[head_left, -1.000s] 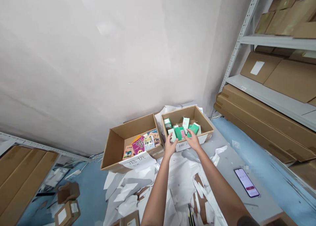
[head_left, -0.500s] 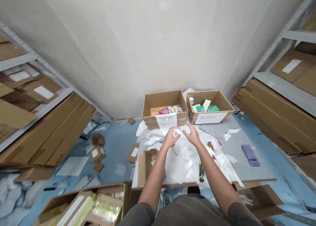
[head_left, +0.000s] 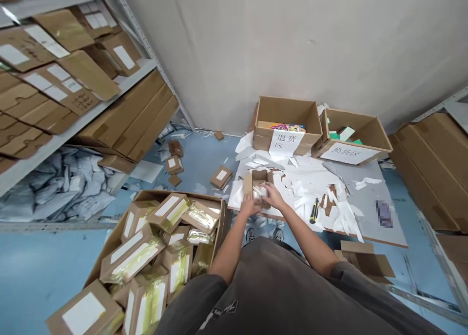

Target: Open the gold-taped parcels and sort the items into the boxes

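Small box [head_left: 261, 175] is open on the near edge of the counter [head_left: 369, 206], one flap folded out to its left, with something white inside. Half a second ago the hands hung bare above the counter; a second ago they were among the green cartons [head_left: 346, 133] in the right bin [head_left: 369, 125]. Now both have come to the small box, so the work appears to have passed from the bin to this box.

The left hand [head_left: 250, 206] is at its near left corner, fingers by the flap; the right hand [head_left: 273, 196] reaches over its right side, fingers bent toward the white stuff. Whether either pinches anything, I cannot tell.

The view has swung too, bringing the crate [head_left: 224, 220] of taped parcels [head_left: 133, 252] well into sight. The knife [head_left: 314, 211] lies right of the hands, untouched.
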Available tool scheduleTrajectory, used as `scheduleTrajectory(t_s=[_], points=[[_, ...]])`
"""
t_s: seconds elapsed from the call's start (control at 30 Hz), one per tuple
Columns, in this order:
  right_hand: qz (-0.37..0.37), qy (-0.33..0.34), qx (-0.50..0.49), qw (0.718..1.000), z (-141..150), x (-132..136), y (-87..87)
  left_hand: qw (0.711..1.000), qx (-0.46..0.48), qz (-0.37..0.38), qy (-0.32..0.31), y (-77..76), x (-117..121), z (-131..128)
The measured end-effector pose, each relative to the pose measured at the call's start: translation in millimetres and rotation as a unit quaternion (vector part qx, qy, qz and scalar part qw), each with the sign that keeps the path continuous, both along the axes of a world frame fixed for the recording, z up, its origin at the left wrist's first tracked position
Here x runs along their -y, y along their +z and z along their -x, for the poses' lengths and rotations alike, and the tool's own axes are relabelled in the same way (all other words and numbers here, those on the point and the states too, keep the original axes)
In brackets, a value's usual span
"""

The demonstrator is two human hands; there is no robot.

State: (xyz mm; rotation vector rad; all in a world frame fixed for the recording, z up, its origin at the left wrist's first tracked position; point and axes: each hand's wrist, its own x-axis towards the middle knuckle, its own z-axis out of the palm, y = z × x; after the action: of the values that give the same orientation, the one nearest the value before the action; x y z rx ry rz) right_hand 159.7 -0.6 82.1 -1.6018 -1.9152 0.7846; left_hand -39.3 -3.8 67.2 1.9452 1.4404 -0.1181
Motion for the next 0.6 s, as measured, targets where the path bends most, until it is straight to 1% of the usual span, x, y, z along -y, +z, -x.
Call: scheduleTrajectory(t_s=[0.07, 0.1, 0.17, 0.27, 0.33, 0.37, 0.43, 0.53, 0.6], points=[[0.029, 0.017, 0.034, 0.999, 11.5, 8.0, -11.0, 1.0, 0.004, -0.02, -0.011, -15.3, 16.4, 0.7], [0.042, 0.011, 0.056, 0.997, 14.3, 13.5, -16.8, 0.999, 0.008, -0.04, -0.006, -21.6, 22.1, 0.9], [0.066, -0.029, 0.103, 0.992, 14.4, 27.7, -29.0, 0.997, 0.021, -0.069, 0.015, -30.6, 28.7, 1.6], [0.104, -0.088, 0.14, 0.981, 3.9, 53.3, -45.2, 0.995, 0.061, -0.076, 0.032, -34.3, 30.4, 2.9], [0.126, -0.092, 0.126, 0.98, -6.3, 67.8, -49.9, 0.992, 0.097, -0.079, 0.035, -31.7, 31.4, 2.8], [0.131, -0.085, 0.111, 0.981, -11.8, 73.0, -49.1, 0.989, 0.112, -0.083, 0.038, -29.4, 32.8, 2.2], [0.127, -0.07, 0.072, 0.987, -23.5, 79.3, -40.8, 0.984, 0.137, -0.099, 0.047, -23.5, 37.2, -1.3], [0.099, -0.056, 0.017, 0.993, -46.8, 83.7, -13.7, 0.971, 0.18, -0.152, 0.047, -12.6, 43.9, -16.3], [0.072, -0.063, -0.002, 0.995, -69.2, 90.1, 9.3, 0.956, 0.217, -0.193, 0.033, -3.9, 45.3, -37.0]])
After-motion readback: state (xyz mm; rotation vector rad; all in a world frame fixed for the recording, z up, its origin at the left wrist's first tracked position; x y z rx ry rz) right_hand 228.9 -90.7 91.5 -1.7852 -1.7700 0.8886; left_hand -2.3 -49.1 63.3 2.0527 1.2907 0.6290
